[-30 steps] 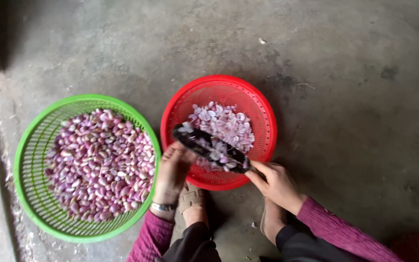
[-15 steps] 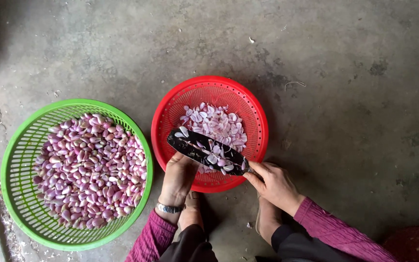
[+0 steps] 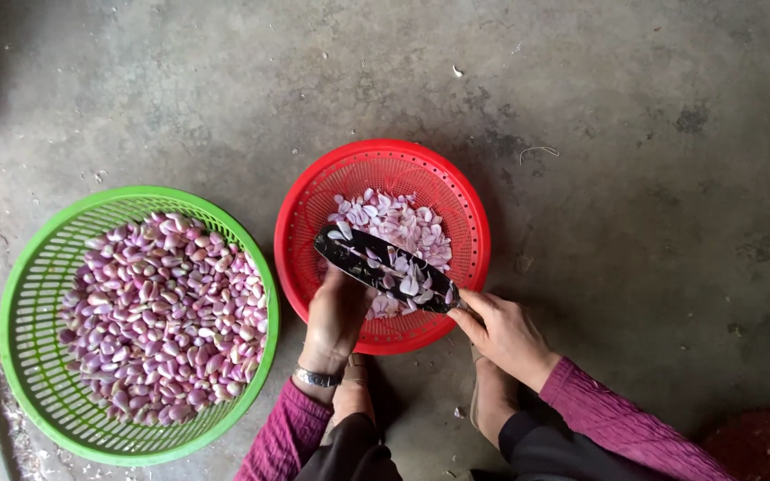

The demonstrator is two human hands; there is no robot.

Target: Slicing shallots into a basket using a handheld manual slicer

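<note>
A red plastic basket (image 3: 314, 205) sits on the concrete floor and holds a pile of pale purple shallot slices (image 3: 394, 223). Over it lies a dark knife blade (image 3: 383, 267) with slices stuck to it. My right hand (image 3: 505, 334) grips the knife's handle at the basket's near right rim. My left hand (image 3: 336, 316) reaches under the blade, fingers curled on something I cannot make out. A metal bracelet circles my left wrist.
A green plastic basket (image 3: 33, 267) full of peeled purple shallots (image 3: 167, 316) stands to the left, almost touching the red one. My bare feet rest just below the red basket. A reddish object shows at the bottom right corner (image 3: 759, 450).
The view has shifted a little between frames. The knife stays over the red basket and both hands keep their places.
</note>
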